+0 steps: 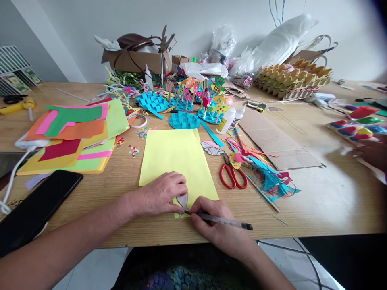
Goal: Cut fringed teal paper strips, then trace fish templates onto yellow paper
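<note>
A sheet of yellow paper (169, 157) lies on the table in front of me, its near edge close to the table's front edge. On its lower part rests a small grey paper fish cutout (182, 200). My left hand (165, 192) holds the cutout down, fingers curled over its top and thumb at its lower side. In my right hand (214, 219) is a pen (222, 220), its tip touching near the narrow end of the cutout. Part of the cutout is hidden by my left fingers. Another fish cutout (211, 148) and red-handled scissors (232, 176) lie to the right.
Stacked coloured paper (90, 137) and a black phone (39, 205) are on the left. Behind stand glue bottles (226, 120) and blue paper bases with decorated fish (208, 114). Paper scraps (269, 177) and cardboard (278, 141) lie right. Another person's hand (375, 151) is at far right.
</note>
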The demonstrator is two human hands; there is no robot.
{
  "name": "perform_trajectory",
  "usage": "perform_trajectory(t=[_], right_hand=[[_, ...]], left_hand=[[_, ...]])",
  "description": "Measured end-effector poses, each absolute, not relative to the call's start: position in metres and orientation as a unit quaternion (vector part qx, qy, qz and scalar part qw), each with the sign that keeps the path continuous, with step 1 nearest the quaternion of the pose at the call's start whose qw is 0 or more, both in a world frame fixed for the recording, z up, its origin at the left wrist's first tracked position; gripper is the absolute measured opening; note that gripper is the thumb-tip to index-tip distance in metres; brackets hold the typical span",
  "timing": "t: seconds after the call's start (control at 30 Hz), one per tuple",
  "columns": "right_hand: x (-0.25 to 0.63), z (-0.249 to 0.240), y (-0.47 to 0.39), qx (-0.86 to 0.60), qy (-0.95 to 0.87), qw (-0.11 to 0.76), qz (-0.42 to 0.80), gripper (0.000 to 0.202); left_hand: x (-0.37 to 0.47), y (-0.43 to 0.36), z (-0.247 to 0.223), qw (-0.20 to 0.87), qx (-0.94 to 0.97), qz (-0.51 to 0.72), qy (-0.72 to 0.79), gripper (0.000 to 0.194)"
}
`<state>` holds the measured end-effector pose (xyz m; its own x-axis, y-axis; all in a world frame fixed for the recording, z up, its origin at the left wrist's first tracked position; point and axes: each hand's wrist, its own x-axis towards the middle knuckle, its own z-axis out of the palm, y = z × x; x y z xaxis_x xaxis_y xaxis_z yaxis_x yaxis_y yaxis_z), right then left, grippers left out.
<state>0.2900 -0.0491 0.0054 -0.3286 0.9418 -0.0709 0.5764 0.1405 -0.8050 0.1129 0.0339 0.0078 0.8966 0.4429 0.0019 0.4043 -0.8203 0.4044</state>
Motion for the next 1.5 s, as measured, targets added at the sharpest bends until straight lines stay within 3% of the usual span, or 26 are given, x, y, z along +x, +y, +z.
perform_trajectory(t=[1.5], right_hand=[[0.301, 0.009, -0.058, -0.552, -0.707, 0.235, 0.374, 0.009]], left_hand=[[0.113, 0.033, 0.009, 0.223, 0.946, 0.043, 0.232, 0.024]])
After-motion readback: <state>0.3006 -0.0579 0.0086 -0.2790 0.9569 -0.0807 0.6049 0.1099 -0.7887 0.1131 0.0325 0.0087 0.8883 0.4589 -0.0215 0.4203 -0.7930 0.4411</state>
